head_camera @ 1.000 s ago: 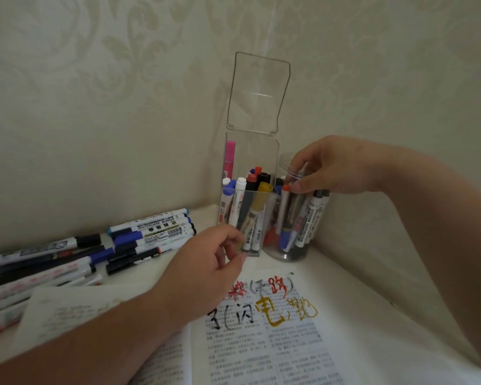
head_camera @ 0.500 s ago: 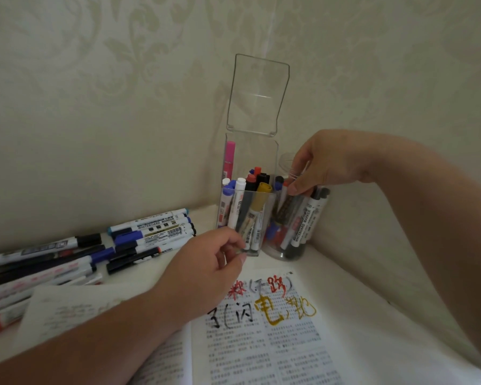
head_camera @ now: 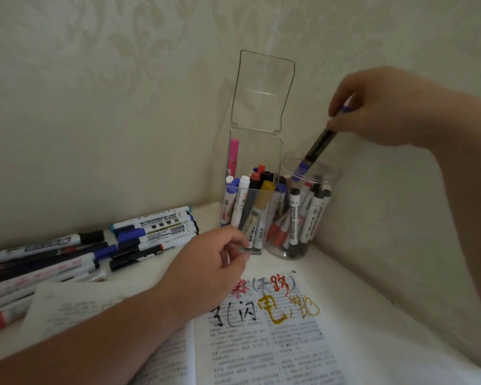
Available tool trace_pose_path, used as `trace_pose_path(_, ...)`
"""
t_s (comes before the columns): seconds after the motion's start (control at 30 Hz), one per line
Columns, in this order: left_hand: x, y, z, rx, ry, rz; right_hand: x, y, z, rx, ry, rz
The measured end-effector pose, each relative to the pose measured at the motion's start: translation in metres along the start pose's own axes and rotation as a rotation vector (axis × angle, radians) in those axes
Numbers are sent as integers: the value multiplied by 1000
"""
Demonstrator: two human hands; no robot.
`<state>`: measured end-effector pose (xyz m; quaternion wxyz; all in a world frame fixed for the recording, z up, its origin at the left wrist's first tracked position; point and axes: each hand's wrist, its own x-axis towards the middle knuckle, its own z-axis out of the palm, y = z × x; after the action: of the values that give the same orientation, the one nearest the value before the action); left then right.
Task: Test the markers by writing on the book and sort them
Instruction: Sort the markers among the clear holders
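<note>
Patterned wallpaper backs the white table. My right hand pinches a blue-capped marker above the jar, slanted, I judge, to clear its rim. My left hand clasps the box base, likely steadying it beside the book.

Jar mouth open above; box lid upright beside.

One head-worn view, wide-angle (edges bend), facing forward and down into a wallpapered corner. Close range. Open book runs off the bottom, clear box and round jar mid-frame. Loose markers cropped at left. Left hand low centre, right hand upper right.
</note>
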<state>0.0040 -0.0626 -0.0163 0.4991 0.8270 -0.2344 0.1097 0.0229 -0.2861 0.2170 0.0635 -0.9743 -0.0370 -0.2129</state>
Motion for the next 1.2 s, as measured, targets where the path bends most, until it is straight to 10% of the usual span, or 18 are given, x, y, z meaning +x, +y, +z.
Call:
trace_pose_path(0.17,0,8,-4,-98,78,38,-42,-3,0,546,484,-178)
trace_pose_path(0.37,-4,17,-5,-196,48,184,-79,-34,78,861,120,-143)
trace_pose_path(0.6,0,18,-6,-24,-50,235,-108,-52,157,1363,113,14)
trace_pose_path(0.9,20,27,-40,270,-395,-3,-117,-60,208,1467,79,84)
trace_pose_path(1.2,-21,34,-52,235,-336,28,-130,-69,182,1486,-112,-22)
